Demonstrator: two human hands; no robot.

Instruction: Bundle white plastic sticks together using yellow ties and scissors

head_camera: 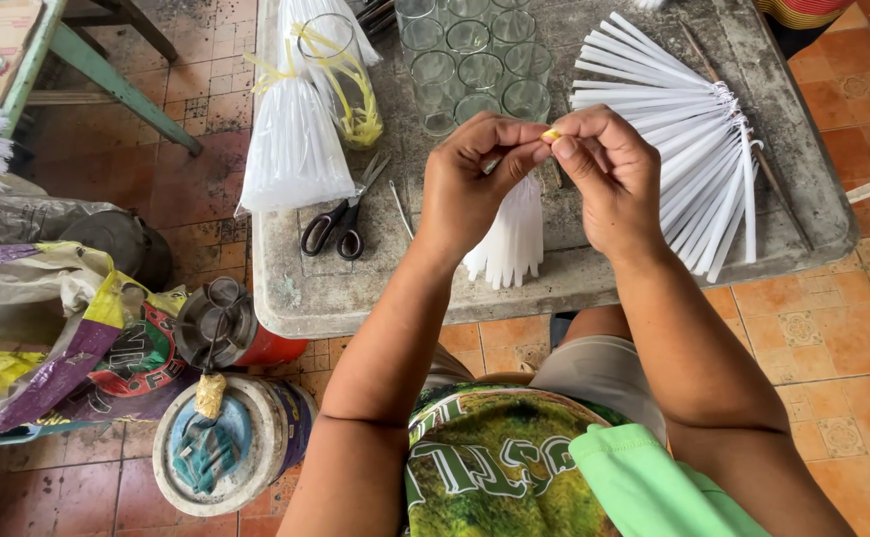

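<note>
Left hand (470,184) and right hand (604,174) meet above bench (326,288) front edge, both grips pinched on small yellow band (551,134); white bag bundle (510,239) beneath hands; scissors (341,224) at left

Worn orange-brown tiled floor (833,328), grimy toward left. Weathered grey concrete table (355,288) at centre. Green-painted wooden bench leg (117,89) upper left. Soft daylight, faint shadows.
</note>
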